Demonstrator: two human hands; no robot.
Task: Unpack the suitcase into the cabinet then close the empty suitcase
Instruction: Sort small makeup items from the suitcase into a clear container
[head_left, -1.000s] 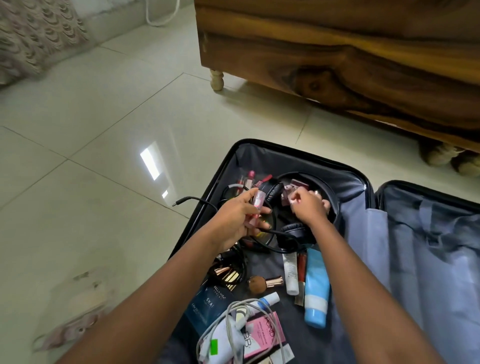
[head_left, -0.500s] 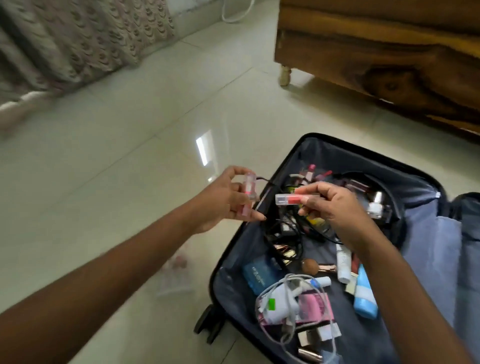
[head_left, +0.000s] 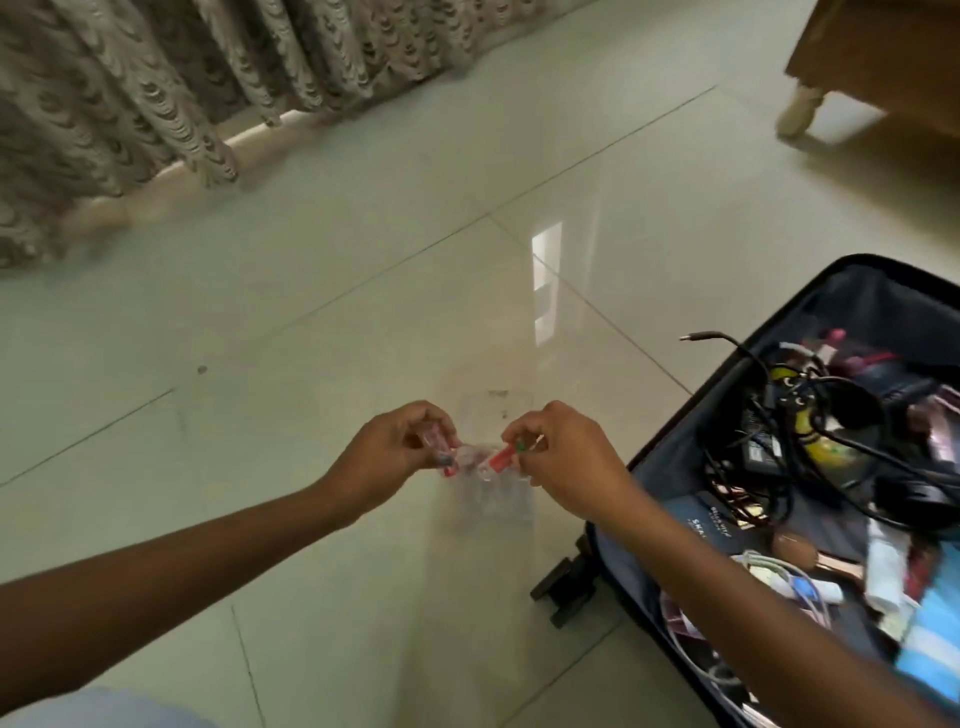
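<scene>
The tiled floor lies open across the middle and left, wide room for hands to pass. A curtain hangs along the far left edge, closing that side. At the far right corner stands a wooden cabinet on a short leg. The open suitcase blocks the right, crammed with tangled cables and small items. A clear plastic organizer sits on the floor just beside the suitcase.

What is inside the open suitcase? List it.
In the suitcase: tangled black cables, a white tube, a blue tube, a white cord, a dark blue box. The right forearm covers part; anything beneath the pile is hidden.
</scene>
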